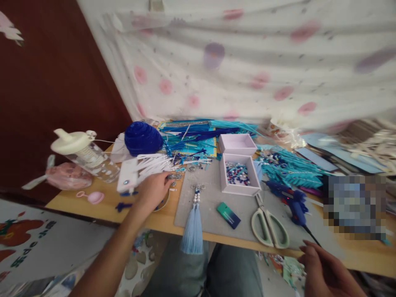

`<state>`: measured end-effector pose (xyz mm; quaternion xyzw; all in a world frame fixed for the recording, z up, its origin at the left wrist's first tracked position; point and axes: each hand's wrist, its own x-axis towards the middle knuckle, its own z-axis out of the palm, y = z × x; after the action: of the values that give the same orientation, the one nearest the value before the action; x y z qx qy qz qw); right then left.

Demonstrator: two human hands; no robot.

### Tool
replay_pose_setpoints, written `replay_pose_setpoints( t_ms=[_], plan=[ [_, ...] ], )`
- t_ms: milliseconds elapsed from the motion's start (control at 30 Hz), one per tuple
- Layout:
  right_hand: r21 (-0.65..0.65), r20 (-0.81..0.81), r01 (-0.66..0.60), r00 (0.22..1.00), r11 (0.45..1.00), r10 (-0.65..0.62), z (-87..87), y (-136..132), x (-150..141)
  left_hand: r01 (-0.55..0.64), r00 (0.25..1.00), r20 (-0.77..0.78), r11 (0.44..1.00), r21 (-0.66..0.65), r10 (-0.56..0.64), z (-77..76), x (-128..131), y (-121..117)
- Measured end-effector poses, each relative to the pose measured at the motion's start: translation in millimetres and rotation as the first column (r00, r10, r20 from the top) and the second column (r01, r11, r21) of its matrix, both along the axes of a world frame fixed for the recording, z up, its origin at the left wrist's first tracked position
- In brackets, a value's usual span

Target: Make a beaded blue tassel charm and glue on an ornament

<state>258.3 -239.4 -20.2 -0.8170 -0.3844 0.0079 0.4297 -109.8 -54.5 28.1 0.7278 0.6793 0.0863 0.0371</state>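
Observation:
My left hand (154,190) reaches onto the wooden table (102,206), fingers curled down over small silver metal pieces (175,176) beside a bundle of white strips (151,163). What it pinches, if anything, is hidden. My right hand (321,266) hovers off the table's front edge, fingers loosely apart, holding nothing. A light blue tassel with pearl beads (194,218) lies on the grey mat (213,206) and hangs over the edge.
Green-handled scissors (268,225), a blue glue gun (289,200), a small teal card (228,215), a white box of beads (238,175), an empty box lid (236,143), teal feather pieces (287,167), a blue velvet roll (142,138), a clear bottle (85,154), a spotted curtain (247,62).

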Motion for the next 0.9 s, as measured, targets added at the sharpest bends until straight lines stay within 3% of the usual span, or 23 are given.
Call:
replay_pose_setpoints(
  t_ms=[167,400,633,900],
  plan=[
    [0.066,-0.004,0.085,0.996,0.994,-0.084,19.2,2,-9,-0.059,0.99,-0.133,0.998,-0.014,0.056,-7.0,8,1],
    [0.094,0.166,0.084,0.981,0.992,-0.099,9.7,1,5,-0.082,0.987,-0.131,0.991,0.101,0.095,-4.2,6,-4],
    [0.061,0.42,-0.012,0.907,0.998,-0.015,6.2,36,20,-0.025,0.999,-0.032,0.962,0.273,0.035,-16.0,0,-3],
    [-0.001,0.289,-0.055,0.956,0.998,0.053,2.6,67,29,0.013,0.998,0.059,0.926,0.379,-0.038,-17.1,-2,-4]
  ],
)
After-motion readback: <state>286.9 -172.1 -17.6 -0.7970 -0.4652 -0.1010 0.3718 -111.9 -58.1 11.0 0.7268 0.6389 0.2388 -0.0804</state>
